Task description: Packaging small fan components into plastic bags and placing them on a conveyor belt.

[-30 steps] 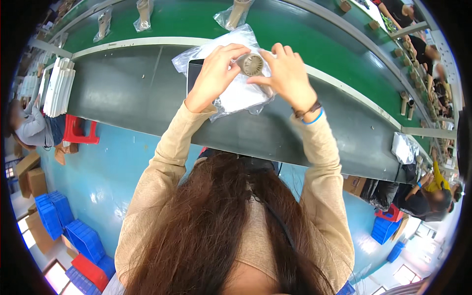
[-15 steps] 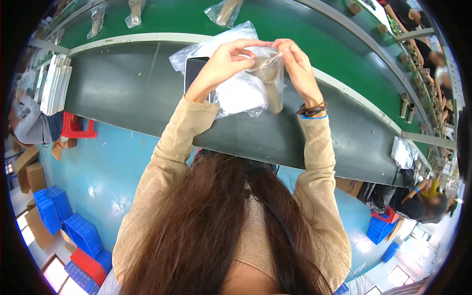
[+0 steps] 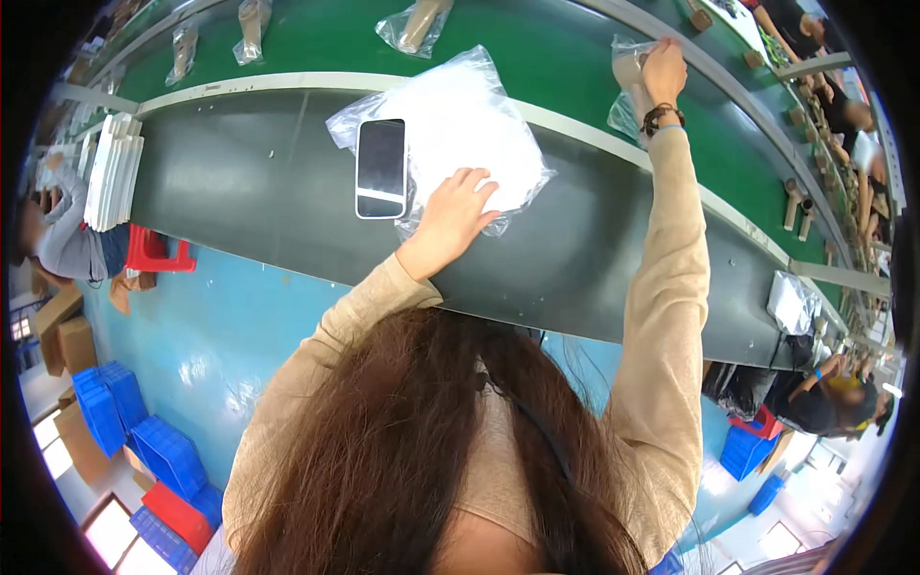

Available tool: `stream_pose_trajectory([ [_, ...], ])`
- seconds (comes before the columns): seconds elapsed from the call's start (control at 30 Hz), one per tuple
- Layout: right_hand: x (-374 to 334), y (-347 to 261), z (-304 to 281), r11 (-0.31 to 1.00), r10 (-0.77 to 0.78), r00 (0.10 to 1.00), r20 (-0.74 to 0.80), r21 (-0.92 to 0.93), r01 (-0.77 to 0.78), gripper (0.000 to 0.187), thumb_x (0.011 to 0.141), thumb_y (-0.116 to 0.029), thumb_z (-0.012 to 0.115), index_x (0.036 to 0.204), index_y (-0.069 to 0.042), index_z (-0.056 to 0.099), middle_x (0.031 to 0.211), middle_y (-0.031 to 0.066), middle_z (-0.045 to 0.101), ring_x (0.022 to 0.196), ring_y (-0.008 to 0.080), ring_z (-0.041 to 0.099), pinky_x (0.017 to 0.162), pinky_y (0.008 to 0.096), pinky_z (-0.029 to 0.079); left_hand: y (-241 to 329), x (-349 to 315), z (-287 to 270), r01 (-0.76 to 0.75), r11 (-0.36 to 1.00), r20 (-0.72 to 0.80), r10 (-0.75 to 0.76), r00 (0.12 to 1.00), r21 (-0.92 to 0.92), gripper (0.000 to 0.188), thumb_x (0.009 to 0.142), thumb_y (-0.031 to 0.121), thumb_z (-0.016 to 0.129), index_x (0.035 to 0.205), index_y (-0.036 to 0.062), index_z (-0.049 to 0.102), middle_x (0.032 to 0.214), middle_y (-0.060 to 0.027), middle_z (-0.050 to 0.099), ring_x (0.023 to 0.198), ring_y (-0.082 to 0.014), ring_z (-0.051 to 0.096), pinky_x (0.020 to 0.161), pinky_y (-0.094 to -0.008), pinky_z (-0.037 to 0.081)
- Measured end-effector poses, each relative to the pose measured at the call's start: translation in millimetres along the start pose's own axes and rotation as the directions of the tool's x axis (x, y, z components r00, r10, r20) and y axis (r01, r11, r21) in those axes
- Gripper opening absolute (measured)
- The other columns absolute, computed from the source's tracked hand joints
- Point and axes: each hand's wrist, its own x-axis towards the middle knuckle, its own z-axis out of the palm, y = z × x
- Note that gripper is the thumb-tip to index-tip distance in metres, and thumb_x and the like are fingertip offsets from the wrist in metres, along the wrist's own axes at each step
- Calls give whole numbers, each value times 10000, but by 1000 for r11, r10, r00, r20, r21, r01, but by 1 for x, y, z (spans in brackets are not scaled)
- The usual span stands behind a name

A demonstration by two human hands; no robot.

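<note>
My right hand (image 3: 665,73) reaches far out over the green belt, its fingers closed on a clear plastic bag with a tan, tube-shaped part (image 3: 628,69) inside. The bag hangs at or rests on the belt; which one I cannot tell. My left hand (image 3: 452,218) lies with fingers stretched over the near edge of a pile of clear plastic bags (image 3: 470,110), which look white in the middle. Just left of the pile, partly over it, lies a phone (image 3: 381,168) with a dark screen and a pale frame.
More bagged tan parts (image 3: 419,26) lie along the green belt (image 3: 326,38). Two bare tan parts (image 3: 793,203) stand farther right. White panels (image 3: 112,172) are stacked at the dark worktop's (image 3: 240,172) left end. A red stool (image 3: 158,251) and blue crates (image 3: 168,455) stand on the floor. Co-workers sit at both sides.
The bagged tan part has moved from between both hands above the pile to the right, over the belt, in my right hand. My left hand has let go and come down onto the bags.
</note>
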Motion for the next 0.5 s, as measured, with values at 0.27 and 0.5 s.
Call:
stream_pose_trajectory([
  [0.27, 13, 35, 69, 999, -28, 997, 68, -28, 29, 335, 974, -390, 381, 1112, -131, 545, 993, 239, 658, 916, 465, 612, 783, 553, 484, 3, -9, 10, 23, 998, -103, -29, 994, -57, 95, 803, 70, 627, 887, 42, 594, 1005, -109, 589, 946, -306, 561, 764, -396, 484],
  [0.5, 25, 67, -7, 983, -70, 997, 11, 172, 67, 426, 968, -475, 365, 1102, -135, 583, 1023, 212, 657, 971, 445, 596, 820, 524, 465, 0, 11, 0, 454, 802, 122, -444, 888, -388, 153, 739, 131, 781, 803, 15, 703, 738, -98, 694, 672, -168, 664, 637, -276, 498],
])
